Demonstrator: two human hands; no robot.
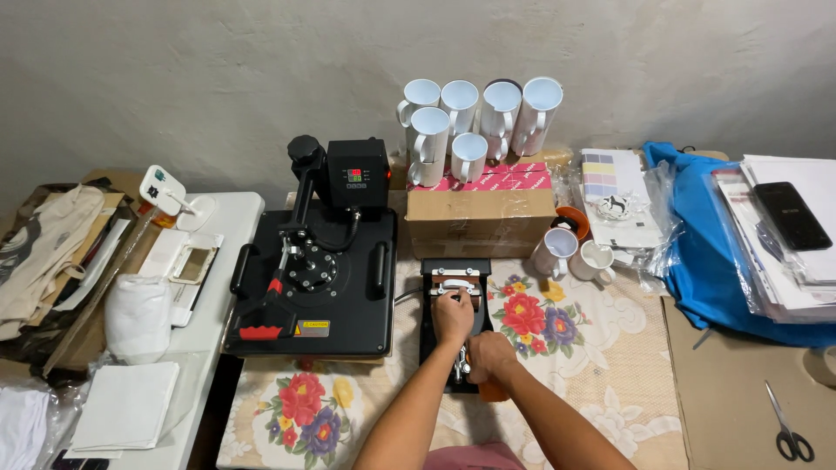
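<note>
the left hand is closed on the top of the small black mug press lying on the floral tablecloth; the right hand grips its orange-ended lever. the press could slide on the cloth if the lever is forced, or pinch the fingers.

A small home printing workshop: heat press, blank white mugs on cardboard box, floral tablecloth.
</note>
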